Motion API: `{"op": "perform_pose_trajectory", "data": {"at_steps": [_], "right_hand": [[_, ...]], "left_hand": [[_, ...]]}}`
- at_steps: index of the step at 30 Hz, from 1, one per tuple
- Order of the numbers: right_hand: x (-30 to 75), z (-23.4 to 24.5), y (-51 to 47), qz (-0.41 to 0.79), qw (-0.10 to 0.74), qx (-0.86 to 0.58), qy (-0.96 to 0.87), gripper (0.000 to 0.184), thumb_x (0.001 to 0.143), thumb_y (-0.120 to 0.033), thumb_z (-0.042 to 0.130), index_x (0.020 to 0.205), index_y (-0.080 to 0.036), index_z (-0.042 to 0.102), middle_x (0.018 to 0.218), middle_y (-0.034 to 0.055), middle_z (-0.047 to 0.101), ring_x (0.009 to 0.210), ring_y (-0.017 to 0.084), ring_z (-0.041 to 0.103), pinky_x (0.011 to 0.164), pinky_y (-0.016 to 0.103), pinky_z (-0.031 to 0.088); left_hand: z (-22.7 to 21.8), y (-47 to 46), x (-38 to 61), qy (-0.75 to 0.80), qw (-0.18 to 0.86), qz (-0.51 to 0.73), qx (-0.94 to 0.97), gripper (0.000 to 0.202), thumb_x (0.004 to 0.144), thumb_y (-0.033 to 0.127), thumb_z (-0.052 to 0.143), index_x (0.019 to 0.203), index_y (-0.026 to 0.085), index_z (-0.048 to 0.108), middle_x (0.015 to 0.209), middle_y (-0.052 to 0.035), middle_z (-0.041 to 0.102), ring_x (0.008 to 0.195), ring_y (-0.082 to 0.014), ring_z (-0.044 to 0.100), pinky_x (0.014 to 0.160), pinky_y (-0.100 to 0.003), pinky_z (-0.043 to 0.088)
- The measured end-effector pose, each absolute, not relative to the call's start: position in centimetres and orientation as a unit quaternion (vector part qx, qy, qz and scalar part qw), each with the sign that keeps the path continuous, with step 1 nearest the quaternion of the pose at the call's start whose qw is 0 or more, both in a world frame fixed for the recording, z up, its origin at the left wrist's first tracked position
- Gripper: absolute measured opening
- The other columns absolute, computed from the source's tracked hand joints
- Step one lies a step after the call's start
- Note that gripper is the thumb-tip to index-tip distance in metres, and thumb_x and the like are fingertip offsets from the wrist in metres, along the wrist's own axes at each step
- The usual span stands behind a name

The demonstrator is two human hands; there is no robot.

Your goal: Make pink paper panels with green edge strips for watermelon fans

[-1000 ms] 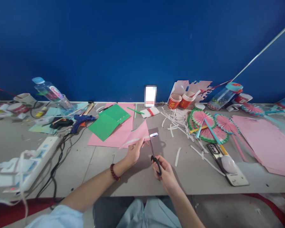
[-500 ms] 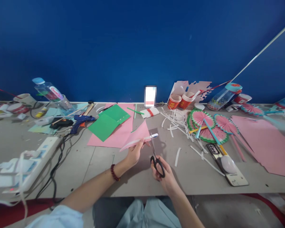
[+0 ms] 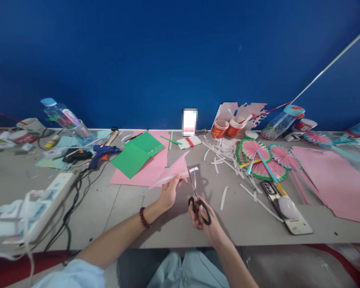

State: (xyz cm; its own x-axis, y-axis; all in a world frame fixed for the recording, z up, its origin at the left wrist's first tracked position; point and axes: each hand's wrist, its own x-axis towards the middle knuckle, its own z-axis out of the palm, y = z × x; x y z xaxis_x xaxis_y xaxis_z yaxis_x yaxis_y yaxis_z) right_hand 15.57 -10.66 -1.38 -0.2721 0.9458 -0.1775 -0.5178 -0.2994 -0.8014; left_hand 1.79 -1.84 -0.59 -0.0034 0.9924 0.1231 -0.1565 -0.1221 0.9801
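My left hand (image 3: 169, 193) pinches a small sheet of pink paper (image 3: 174, 167) by its lower edge. Along that edge runs a white strip, like double-sided tape (image 3: 167, 177). With my right hand (image 3: 208, 222) I grip black-handled scissors (image 3: 195, 186), fingers in the loops and tips pointing away from me. At the blade tips, just right of the paper, is a short white piece of strip (image 3: 193, 170), apart from the sheet. Behind the held sheet, a folded green sheet (image 3: 132, 160) rests on a larger pink sheet (image 3: 120, 179).
White paper strips (image 3: 223, 152) lie scattered right of centre, beside pink-and-green paper fans (image 3: 255, 150) and a phone (image 3: 300, 224). Red paper cups (image 3: 219, 129) stand at the back. A glue gun (image 3: 100, 154), cables and a power strip (image 3: 55, 192) are on the left.
The strip's overhanging end has come off at the paper's edge and now sits at the scissor tips. The scissor handles have spread apart slightly. The pink sheet has tilted lower.
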Motion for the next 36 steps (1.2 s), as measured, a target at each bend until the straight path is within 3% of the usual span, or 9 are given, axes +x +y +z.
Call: {"op": "perform_pose_trajectory", "data": {"at_steps": [11, 16, 20, 23, 27, 32, 36], "right_hand": [[17.0, -1.4, -11.4, 0.722, 0.474, -0.356, -0.357, 0.044, 0.078, -0.062, 0.060, 0.089, -0.020, 0.055, 0.063, -0.0028, 0.044, 0.049, 0.007, 0.028, 0.045, 0.022, 0.017], [19.3, -0.1, -11.0, 0.595, 0.536, -0.456, -0.387, 0.037, 0.077, -0.054, 0.066, 0.084, -0.022, 0.051, 0.059, -0.0028, 0.049, 0.049, 0.009, 0.037, 0.046, 0.022, 0.029], [21.5, 0.7, -9.1, 0.451, 0.545, -0.540, -0.455, 0.034, 0.074, -0.052, 0.068, 0.077, -0.021, 0.053, 0.066, 0.0027, 0.058, 0.059, 0.014, 0.052, 0.053, 0.025, 0.039], [23.3, 1.5, -7.0, 0.315, 0.484, -0.625, -0.526, 0.029, 0.079, -0.049, 0.061, 0.079, -0.020, 0.060, 0.067, 0.0036, 0.059, 0.059, 0.015, 0.050, 0.055, 0.027, 0.038], [25.1, 2.5, -3.8, 0.137, 0.329, -0.659, -0.663, 0.017, 0.078, -0.037, 0.060, 0.073, -0.020, 0.062, 0.074, 0.0048, 0.060, 0.065, 0.017, 0.052, 0.060, 0.028, 0.036], [25.9, 1.3, -0.6, 0.145, 0.214, -0.641, -0.722, 0.009, 0.074, -0.029, 0.059, 0.076, -0.021, 0.058, 0.072, 0.0022, 0.060, 0.065, 0.018, 0.055, 0.058, 0.026, 0.035], [26.1, 0.4, 0.8, 0.204, 0.182, -0.650, -0.709, 0.016, 0.066, -0.029, 0.065, 0.074, -0.020, 0.054, 0.061, -0.0030, 0.054, 0.057, 0.015, 0.051, 0.054, 0.024, 0.033]], "left_hand": [[0.7, -1.7, 1.7, 0.415, 0.499, 0.588, 0.482, 0.049, 0.083, 0.060, 0.049, 0.057, 0.019, 0.053, 0.060, -0.0022, 0.051, 0.062, -0.0162, 0.046, 0.063, -0.030, 0.039], [1.4, -1.5, 1.8, 0.402, 0.528, 0.578, 0.476, 0.054, 0.082, 0.064, 0.047, 0.052, 0.021, 0.042, 0.055, -0.0010, 0.047, 0.063, -0.0175, 0.051, 0.067, -0.032, 0.041], [1.4, -1.6, 2.0, 0.399, 0.563, 0.556, 0.462, 0.054, 0.080, 0.068, 0.048, 0.054, 0.021, 0.045, 0.062, -0.0036, 0.055, 0.061, -0.0181, 0.051, 0.057, -0.032, 0.038], [1.4, -1.8, 2.1, 0.406, 0.563, 0.554, 0.460, 0.054, 0.078, 0.071, 0.049, 0.055, 0.022, 0.047, 0.064, -0.0045, 0.057, 0.061, -0.0190, 0.052, 0.056, -0.033, 0.038], [1.4, -2.0, 2.0, 0.403, 0.549, 0.553, 0.480, 0.053, 0.080, 0.070, 0.047, 0.057, 0.022, 0.049, 0.065, -0.0046, 0.057, 0.062, -0.0199, 0.052, 0.060, -0.034, 0.040], [0.6, -2.0, 1.7, 0.395, 0.533, 0.544, 0.514, 0.051, 0.085, 0.066, 0.044, 0.060, 0.021, 0.055, 0.065, -0.0042, 0.058, 0.062, -0.0195, 0.052, 0.065, -0.036, 0.043], [0.1, -2.0, 1.6, 0.392, 0.530, 0.543, 0.521, 0.051, 0.086, 0.064, 0.044, 0.061, 0.021, 0.058, 0.066, -0.0048, 0.058, 0.064, -0.0197, 0.051, 0.063, -0.034, 0.042]]}}
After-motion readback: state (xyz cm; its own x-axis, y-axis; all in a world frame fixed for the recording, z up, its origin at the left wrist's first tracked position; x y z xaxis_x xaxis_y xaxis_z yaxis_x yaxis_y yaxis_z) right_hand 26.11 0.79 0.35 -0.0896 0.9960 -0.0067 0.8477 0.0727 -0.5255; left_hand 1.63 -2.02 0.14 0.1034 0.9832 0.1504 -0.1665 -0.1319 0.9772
